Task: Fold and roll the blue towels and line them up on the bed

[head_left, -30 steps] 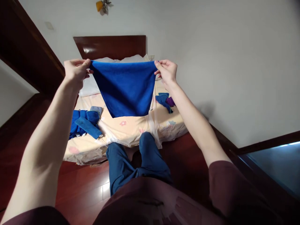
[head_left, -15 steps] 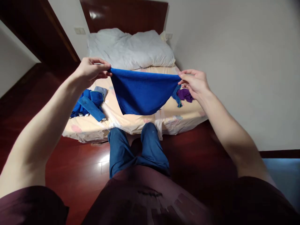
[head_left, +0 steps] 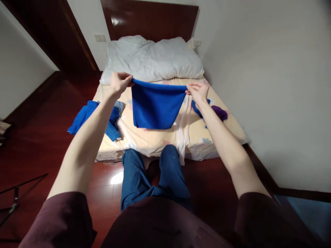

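Note:
A bright blue cloth [head_left: 158,106] hangs stretched between my hands above the bed. Its top left corner is pinched in my left hand [head_left: 121,83], and the top right corner is pinched in my right hand [head_left: 198,92]. The lower edge of the cloth hangs free over the patterned sheet [head_left: 155,139]. Behind my left forearm lies a heap of blue cloths [head_left: 86,112] with a greyish piece beside it. Near my right wrist, a blue cloth lies partly hidden next to a purple cloth [head_left: 219,113].
White bedding [head_left: 155,58] is piled by the dark wooden headboard [head_left: 155,20]. A wall stands to the right of the bed. On the floor at the lower left is a thin black stand [head_left: 16,198]. My knees are at the bed's front edge.
My hands have come closer together, so the cloth's top edge spans less width and sits slightly lower. The camera view has shifted, showing the black stand at the left.

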`<state>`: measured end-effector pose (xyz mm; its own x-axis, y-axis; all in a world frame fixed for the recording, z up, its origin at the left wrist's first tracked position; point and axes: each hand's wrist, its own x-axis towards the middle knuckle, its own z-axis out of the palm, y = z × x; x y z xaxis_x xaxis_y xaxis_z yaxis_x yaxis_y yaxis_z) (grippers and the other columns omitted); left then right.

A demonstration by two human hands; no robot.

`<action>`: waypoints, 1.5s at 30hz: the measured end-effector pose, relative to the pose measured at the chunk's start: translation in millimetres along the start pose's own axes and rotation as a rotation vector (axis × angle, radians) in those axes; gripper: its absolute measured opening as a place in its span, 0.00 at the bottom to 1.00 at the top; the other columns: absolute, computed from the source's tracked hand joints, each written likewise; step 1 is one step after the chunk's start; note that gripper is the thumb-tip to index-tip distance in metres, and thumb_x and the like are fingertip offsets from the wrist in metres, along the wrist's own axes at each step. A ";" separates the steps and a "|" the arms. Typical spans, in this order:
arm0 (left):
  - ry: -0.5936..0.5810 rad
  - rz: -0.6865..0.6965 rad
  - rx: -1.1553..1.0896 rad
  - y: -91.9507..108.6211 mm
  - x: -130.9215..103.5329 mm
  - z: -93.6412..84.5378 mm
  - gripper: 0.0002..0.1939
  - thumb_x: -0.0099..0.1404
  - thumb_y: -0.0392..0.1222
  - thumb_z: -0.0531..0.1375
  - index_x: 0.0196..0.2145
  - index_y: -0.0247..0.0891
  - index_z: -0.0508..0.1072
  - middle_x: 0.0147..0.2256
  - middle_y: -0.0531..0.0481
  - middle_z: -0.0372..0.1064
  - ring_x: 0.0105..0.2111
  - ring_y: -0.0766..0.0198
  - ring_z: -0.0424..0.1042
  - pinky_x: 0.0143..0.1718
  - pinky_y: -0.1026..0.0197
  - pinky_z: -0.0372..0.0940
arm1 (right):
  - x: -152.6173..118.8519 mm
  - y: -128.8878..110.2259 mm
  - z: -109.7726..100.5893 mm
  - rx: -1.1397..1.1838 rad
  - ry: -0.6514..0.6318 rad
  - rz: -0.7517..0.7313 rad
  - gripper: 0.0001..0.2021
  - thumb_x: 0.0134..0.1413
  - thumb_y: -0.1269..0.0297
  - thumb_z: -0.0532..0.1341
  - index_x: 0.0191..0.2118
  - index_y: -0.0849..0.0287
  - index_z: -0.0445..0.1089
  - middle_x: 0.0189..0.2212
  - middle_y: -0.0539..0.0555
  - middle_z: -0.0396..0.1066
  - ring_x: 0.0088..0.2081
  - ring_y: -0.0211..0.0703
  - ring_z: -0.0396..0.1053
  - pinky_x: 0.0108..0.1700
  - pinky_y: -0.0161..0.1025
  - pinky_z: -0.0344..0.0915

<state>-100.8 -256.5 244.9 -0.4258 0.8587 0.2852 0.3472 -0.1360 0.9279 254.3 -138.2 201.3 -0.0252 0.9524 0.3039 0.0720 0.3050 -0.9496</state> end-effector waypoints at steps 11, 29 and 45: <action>0.024 0.091 0.249 -124.5 -90.0 -5.1 0.16 0.64 0.49 0.68 0.44 0.34 0.83 0.42 0.45 0.83 0.48 0.53 0.80 0.51 0.58 0.73 | -79.6 109.1 -26.0 -0.080 -0.145 -0.034 0.15 0.51 0.54 0.75 0.37 0.58 0.76 0.32 0.51 0.78 0.35 0.38 0.77 0.42 0.35 0.77; -0.143 -0.496 0.120 -306.4 -219.7 50.4 0.28 0.54 0.67 0.68 0.35 0.38 0.75 0.32 0.45 0.77 0.36 0.55 0.76 0.41 0.56 0.70 | -198.7 261.0 -27.9 -0.076 -0.231 0.731 0.14 0.42 0.59 0.77 0.28 0.60 0.75 0.22 0.50 0.74 0.27 0.35 0.69 0.32 0.31 0.67; -0.386 -0.272 0.429 -304.2 -196.6 24.3 0.17 0.49 0.59 0.65 0.23 0.42 0.77 0.37 0.40 0.78 0.48 0.43 0.72 0.59 0.44 0.65 | -196.1 252.8 -46.5 -0.113 -0.424 0.769 0.20 0.33 0.72 0.80 0.37 0.62 0.77 0.32 0.54 0.80 0.25 0.33 0.69 0.19 0.26 0.54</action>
<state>-102.4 -371.9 -99.2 -0.2414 0.9619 -0.1281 0.6068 0.2527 0.7537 323.8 -247.7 -94.8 -0.2946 0.8197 -0.4912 0.3190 -0.4001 -0.8591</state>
